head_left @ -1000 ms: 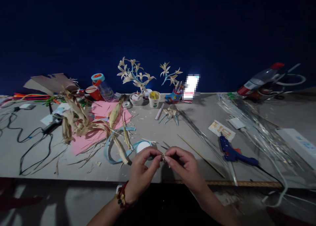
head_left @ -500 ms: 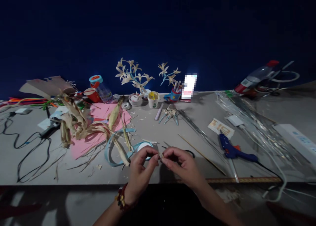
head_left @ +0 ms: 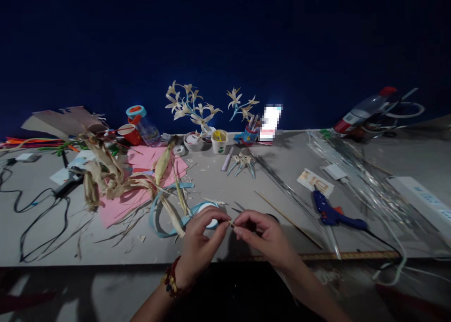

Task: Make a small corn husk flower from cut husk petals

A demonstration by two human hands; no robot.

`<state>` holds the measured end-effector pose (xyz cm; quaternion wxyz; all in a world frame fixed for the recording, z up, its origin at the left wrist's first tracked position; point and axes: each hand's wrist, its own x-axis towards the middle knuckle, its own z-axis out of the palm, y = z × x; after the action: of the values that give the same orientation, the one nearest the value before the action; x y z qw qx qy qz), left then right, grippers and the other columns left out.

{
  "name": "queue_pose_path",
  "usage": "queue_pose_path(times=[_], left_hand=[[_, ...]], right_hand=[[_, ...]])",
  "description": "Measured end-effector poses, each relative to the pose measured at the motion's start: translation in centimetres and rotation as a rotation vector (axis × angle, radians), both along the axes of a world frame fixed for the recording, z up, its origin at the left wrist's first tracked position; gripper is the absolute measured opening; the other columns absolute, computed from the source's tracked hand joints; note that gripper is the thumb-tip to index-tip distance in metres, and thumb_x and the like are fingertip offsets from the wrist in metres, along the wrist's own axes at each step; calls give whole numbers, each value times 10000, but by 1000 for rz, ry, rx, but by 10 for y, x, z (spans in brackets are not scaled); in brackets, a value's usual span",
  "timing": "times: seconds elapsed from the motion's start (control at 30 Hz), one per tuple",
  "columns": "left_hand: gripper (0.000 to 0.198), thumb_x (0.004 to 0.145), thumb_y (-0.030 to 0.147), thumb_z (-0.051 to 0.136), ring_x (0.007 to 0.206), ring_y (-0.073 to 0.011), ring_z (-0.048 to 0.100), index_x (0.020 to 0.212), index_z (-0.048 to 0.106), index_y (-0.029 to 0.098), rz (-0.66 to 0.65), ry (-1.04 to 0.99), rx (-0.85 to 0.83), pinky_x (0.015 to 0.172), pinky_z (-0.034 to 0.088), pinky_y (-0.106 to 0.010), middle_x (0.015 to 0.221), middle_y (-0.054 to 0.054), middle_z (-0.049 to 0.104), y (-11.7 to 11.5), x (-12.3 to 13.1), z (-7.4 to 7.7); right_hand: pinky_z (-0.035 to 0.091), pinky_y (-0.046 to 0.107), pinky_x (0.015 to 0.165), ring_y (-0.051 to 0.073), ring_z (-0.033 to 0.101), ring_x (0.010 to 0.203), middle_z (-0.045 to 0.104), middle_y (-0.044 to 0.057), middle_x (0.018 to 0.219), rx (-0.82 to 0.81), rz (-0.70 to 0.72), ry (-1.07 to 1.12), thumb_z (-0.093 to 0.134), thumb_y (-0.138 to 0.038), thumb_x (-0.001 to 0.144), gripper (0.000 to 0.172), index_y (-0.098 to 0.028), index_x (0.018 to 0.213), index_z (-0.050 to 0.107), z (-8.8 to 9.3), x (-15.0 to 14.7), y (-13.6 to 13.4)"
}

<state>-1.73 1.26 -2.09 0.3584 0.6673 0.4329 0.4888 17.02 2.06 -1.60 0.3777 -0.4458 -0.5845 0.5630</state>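
Observation:
My left hand [head_left: 199, 242], with a bead bracelet on its wrist, and my right hand [head_left: 262, 235] meet just above the table's front edge. Both pinch a small pale piece of dried husk [head_left: 231, 224] between thumb and fingertips. Right behind the left hand lies a roll of light blue ribbon [head_left: 207, 209] with loose loops trailing left. A pair of scissors [head_left: 246, 209] lies partly hidden behind my right hand.
Dried corn husks [head_left: 105, 172] lie on pink paper [head_left: 141, 181] at left, with black cables [head_left: 42, 209] further left. A blue glue gun [head_left: 333, 214], a thin stick [head_left: 285, 218] and wires lie at right. Husk flowers [head_left: 192, 106], cups and a red cup [head_left: 128, 133] line the back.
Both hands stay pinched together on the small husk piece, shifting slightly; the view has drifted a little.

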Motion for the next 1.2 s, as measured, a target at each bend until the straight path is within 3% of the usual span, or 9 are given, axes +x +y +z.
queue_pose_path(times=[0.3, 0.43, 0.57, 0.7, 0.93, 1.2], left_hand=[[76, 946, 196, 598, 859, -191, 648, 913, 666, 192, 104, -37, -61, 787, 505, -322, 873, -58, 689, 1, -1, -5], [100, 938, 166, 601, 880, -199, 659, 975, 688, 195, 71, -35, 0, 801, 517, -334, 899, -71, 708, 2, 1, -7], [86, 928, 160, 607, 848, -197, 657, 937, 686, 195, 43, -17, 14, 773, 513, -330, 859, -66, 702, 1, 3, -5], [75, 929, 201, 616, 811, -193, 649, 878, 668, 187, 26, -42, -39, 752, 508, -320, 818, -58, 687, 1, 4, -2], [104, 948, 236, 612, 834, -189, 647, 913, 694, 183, -34, -180, -194, 755, 516, -305, 872, -67, 683, 1, 2, -8], [122, 944, 237, 626, 903, -194, 646, 1020, 715, 202, -88, -233, -183, 798, 524, -307, 982, -75, 685, -3, 1, -9]], right_hand=[[443, 249, 585, 128, 560, 585, 638, -18, 632, -149, 37, 177, 748, -442, 842, 268, -197, 763, 670, 1, 1, 2], [444, 239, 545, 118, 548, 538, 628, -23, 600, -296, 8, 350, 813, -459, 769, 309, -186, 765, 668, -1, -3, 0], [445, 228, 548, 113, 556, 549, 628, -23, 602, -304, -22, 409, 825, -419, 766, 274, -185, 782, 682, -2, -8, -1], [473, 241, 569, 133, 599, 588, 656, -12, 635, -194, -24, 375, 786, -401, 810, 223, -195, 849, 711, -6, -11, -1], [512, 251, 672, 151, 658, 695, 709, 5, 755, 199, -82, 27, 669, -225, 895, 25, -215, 887, 690, -2, -12, -2], [495, 246, 668, 146, 651, 682, 705, -3, 758, 383, -143, -168, 636, -175, 892, 64, -218, 869, 678, 3, -12, -3]])
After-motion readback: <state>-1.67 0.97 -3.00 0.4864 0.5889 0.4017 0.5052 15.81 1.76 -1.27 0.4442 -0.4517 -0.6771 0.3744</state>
